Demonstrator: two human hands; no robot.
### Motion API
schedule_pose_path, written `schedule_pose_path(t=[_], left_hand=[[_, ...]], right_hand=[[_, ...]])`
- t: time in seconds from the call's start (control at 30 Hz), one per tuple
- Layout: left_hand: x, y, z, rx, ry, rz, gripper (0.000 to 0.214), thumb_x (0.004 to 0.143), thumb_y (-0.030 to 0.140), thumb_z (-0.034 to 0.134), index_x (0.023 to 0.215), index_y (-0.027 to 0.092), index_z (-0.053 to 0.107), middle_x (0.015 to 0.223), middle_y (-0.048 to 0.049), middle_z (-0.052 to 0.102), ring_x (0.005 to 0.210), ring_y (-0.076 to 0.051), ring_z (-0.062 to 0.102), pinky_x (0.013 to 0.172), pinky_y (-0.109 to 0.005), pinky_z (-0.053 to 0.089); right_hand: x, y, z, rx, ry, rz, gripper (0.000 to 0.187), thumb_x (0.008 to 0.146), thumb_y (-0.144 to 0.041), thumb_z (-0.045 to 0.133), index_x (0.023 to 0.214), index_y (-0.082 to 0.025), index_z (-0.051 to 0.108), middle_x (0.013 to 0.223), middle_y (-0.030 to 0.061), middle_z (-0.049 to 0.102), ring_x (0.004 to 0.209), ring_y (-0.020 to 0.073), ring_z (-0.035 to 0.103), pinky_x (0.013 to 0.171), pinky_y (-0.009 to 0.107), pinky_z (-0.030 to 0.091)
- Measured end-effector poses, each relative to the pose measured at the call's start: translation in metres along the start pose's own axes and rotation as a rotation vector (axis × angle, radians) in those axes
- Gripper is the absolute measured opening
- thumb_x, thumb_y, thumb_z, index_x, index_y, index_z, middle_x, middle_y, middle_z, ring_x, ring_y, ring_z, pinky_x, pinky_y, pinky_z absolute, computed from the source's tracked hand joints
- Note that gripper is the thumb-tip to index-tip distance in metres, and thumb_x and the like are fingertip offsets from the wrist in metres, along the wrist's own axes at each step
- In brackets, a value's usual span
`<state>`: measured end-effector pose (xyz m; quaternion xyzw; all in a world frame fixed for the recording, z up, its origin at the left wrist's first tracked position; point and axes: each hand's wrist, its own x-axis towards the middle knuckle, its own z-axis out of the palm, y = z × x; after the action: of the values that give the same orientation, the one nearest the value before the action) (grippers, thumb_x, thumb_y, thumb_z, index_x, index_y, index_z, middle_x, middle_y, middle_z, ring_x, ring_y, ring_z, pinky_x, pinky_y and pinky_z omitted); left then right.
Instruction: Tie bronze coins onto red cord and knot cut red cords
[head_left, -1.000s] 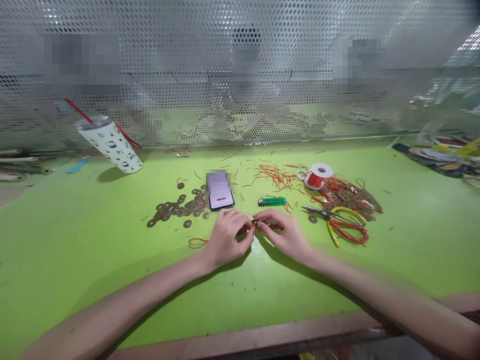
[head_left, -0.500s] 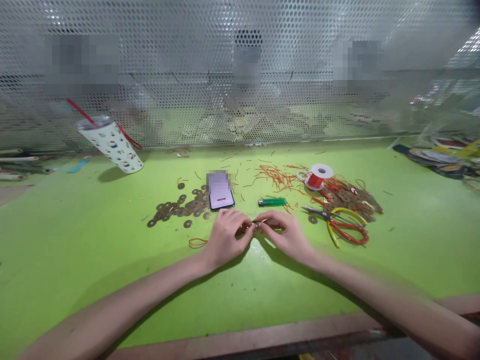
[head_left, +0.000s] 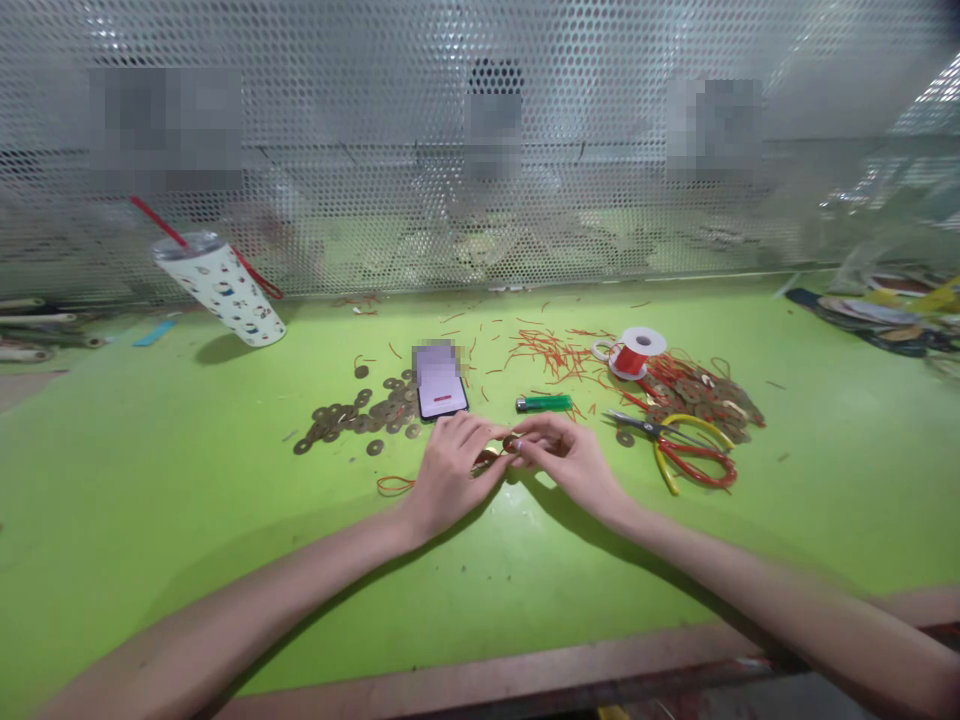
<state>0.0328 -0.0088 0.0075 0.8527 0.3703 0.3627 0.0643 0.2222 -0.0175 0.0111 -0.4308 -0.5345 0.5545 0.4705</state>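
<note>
Perforated metal screen behind a green table. Left hand and right hand meet mid-table, fingertips pinching one coin. Rightward, a heap of red-corded coins looks finished; leftward, loose coins seem left to do. An orange-red cord loop emerges beside the left hand. The pinched holed coin, apparently unfinished, faces roughly the viewer; round, no long axis.

Disc partly covered by left hand and right hand. Red loop runs out of sight behind the former. Phone screen top pixelated, unreadable.
</note>
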Motion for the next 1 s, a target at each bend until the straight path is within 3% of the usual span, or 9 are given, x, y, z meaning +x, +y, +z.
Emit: schedule_pose_path(t=[0.17, 0.4, 0.63, 0.8, 0.9, 1.0], left_hand=[[0.0, 0.0, -0.001, -0.054, 0.005, -0.006, 0.018, 0.092, 0.033, 0.069, 0.104, 0.02, 0.065, 0.096, -0.004, 0.074, 0.091, -0.022, 0.063, 0.081, -0.037, 0.041], [0.002, -0.002, -0.002, -0.162, 0.041, -0.108, 0.019, 0.09, 0.034, 0.07, 0.103, 0.02, 0.066, 0.088, -0.0015, 0.073, 0.081, -0.019, 0.062, 0.079, -0.035, 0.043], [0.001, -0.004, -0.001, -0.183, 0.043, -0.049, 0.022, 0.091, 0.031, 0.07, 0.109, 0.018, 0.065, 0.092, -0.0034, 0.073, 0.085, -0.02, 0.062, 0.08, -0.036, 0.045], [0.001, -0.004, 0.0, -0.226, 0.033, -0.011, 0.02, 0.093, 0.027, 0.067, 0.111, 0.019, 0.066, 0.09, -0.004, 0.071, 0.085, -0.02, 0.062, 0.077, -0.034, 0.047], [0.002, -0.005, 0.0, -0.247, 0.027, -0.021, 0.019, 0.093, 0.027, 0.067, 0.11, 0.02, 0.066, 0.09, -0.0038, 0.071, 0.083, -0.019, 0.062, 0.077, -0.034, 0.048], [0.002, -0.005, 0.001, -0.258, 0.033, -0.034, 0.02, 0.092, 0.029, 0.068, 0.109, 0.02, 0.065, 0.088, -0.003, 0.071, 0.08, -0.018, 0.063, 0.076, -0.035, 0.048]], right_hand=[[-0.002, 0.0, 0.002, 0.038, 0.007, 0.029, 0.032, 0.074, -0.041, 0.081, 0.09, -0.017, 0.067, 0.074, 0.0031, 0.075, 0.064, 0.017, 0.074, 0.063, 0.03, 0.062], [0.001, 0.002, -0.004, 0.004, -0.071, -0.019, 0.025, 0.085, -0.039, 0.07, 0.098, -0.017, 0.065, 0.081, 0.0045, 0.076, 0.067, 0.0158, 0.073, 0.061, 0.029, 0.06], [-0.002, 0.007, -0.005, -0.401, -0.054, -0.24, 0.018, 0.09, -0.024, 0.062, 0.107, -0.018, 0.059, 0.092, 0.008, 0.077, 0.082, 0.0208, 0.075, 0.073, 0.034, 0.059], [-0.005, 0.01, 0.0, -0.479, -0.096, -0.287, 0.02, 0.091, -0.02, 0.059, 0.111, -0.02, 0.055, 0.101, 0.0092, 0.077, 0.095, 0.0224, 0.074, 0.085, 0.038, 0.055], [-0.003, 0.006, -0.003, -0.537, -0.144, -0.307, 0.019, 0.091, -0.02, 0.059, 0.11, -0.02, 0.057, 0.1, 0.0088, 0.076, 0.093, 0.0223, 0.072, 0.083, 0.037, 0.054], [0.003, -0.006, -0.018, -0.729, -0.191, -0.32, 0.01, 0.093, -0.024, 0.058, 0.1, -0.017, 0.061, 0.094, 0.0093, 0.072, 0.086, 0.0222, 0.067, 0.077, 0.036, 0.052]])
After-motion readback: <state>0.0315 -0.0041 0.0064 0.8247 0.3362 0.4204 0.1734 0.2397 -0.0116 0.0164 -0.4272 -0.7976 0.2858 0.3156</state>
